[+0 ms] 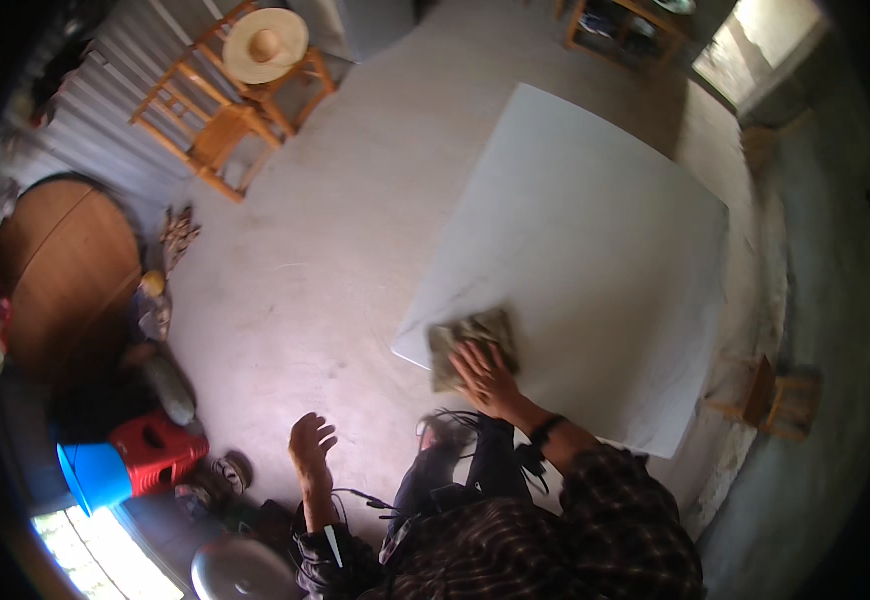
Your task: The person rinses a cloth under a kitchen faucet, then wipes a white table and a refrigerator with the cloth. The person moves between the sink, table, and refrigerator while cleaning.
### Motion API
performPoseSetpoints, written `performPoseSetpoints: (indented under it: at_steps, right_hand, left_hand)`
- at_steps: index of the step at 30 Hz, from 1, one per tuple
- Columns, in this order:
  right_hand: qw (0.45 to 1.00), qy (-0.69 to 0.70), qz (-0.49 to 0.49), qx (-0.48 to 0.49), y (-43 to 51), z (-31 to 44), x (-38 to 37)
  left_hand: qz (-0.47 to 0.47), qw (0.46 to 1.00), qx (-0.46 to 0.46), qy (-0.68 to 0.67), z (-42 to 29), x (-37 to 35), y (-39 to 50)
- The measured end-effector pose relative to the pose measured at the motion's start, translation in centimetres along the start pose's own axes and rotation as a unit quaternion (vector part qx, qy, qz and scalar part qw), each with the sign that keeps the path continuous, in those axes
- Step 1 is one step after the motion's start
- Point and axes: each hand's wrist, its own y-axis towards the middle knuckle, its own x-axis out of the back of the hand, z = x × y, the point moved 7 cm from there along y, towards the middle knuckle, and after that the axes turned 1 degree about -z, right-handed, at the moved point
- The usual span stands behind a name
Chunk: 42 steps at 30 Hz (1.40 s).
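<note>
A pale, smooth tabletop (592, 240) stretches out before me, its near-left corner close to my legs. On that corner lies a folded greenish-brown cloth (442, 364), blurred at its edges and reaching slightly past the rim. My right hand (489, 379) holds the cloth down against the top with its palm flat and fingers spread. Off to the left, my left hand (311, 444) hovers in the air over the floor, fingers loosely curled and apart, with nothing in it. The cloth hides the table's edge beneath it.
Two wooden chairs (221, 139) stand at the upper left, one bearing a straw hat (265, 46). A round wooden board (71, 277) leans on the left. Below it are a red plastic stool (169, 454) and a blue bucket (97, 476). Small wooden stools (791, 405) stand right of the table.
</note>
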Motion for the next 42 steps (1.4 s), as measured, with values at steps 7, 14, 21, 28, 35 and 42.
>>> performPoseSetpoints:
  at_steps: [7, 14, 21, 28, 35, 42]
  right_hand:
    - [0.930, -0.099, 0.060, -0.350, -14.9, -14.3, 0.9]
    - [0.755, -0.205, 0.044, -0.622, -10.7, -32.8, 5.4]
    - [0.935, -0.113, -0.106, -0.318, 11.6, -28.8, 3.1]
    - [0.992, -0.074, -0.052, -0.090, 12.6, -10.8, -0.3]
    - [0.990, -0.087, -0.096, -0.056, 4.5, -4.2, -3.6]
    - [0.978, 0.188, -0.089, 0.017, 9.7, 8.4, -9.6]
  left_hand:
    - [-0.022, 0.998, 0.031, -0.050, 1.4, -1.0, 1.5]
    - [-0.066, 0.995, 0.064, -0.026, 3.4, -2.8, 1.6]
    - [-0.113, 0.989, 0.086, -0.041, 3.6, -4.1, 0.3]
    - [-0.101, 0.993, 0.043, -0.048, 0.2, -3.8, 0.6]
    - [-0.042, 0.996, -0.032, -0.073, -1.7, 0.3, 2.3]
    - [-0.058, 0.985, -0.080, -0.143, -3.8, 12.4, 4.1]
